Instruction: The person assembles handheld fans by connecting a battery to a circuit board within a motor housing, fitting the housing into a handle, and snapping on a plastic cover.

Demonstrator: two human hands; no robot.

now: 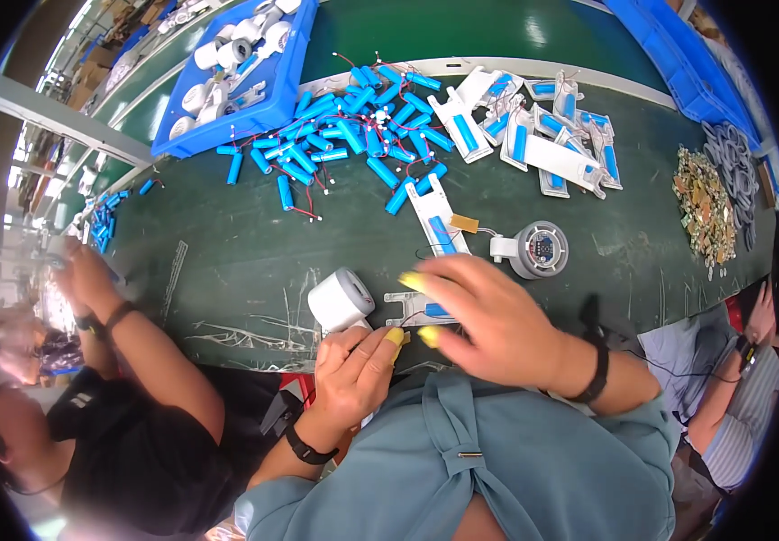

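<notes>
**White plastic parts, thin wires: light work at the near edge of the bench**

White plastic makes up the small round housing (pixel 341 300) that stands at the near edge of the green bench (pixel 227 270). The person's left hand (pixel 353 370) lies just below it, fingers curled closed on something small that cannot be made out. The right hand (pixel 488 320) hovers with fingers loosely spread over a flat white holder (pixel 412 311) carrying a blue cylindrical cell, gripping nothing visible. Both parts look light and rigid, though the thin red and black leads seem fragile; the hard shell and holder edges look like the safest places to hold. Loose blue cells (pixel 353 135) lie heaped toward the far edge, beside a blue bin (pixel 254 108).
</notes>
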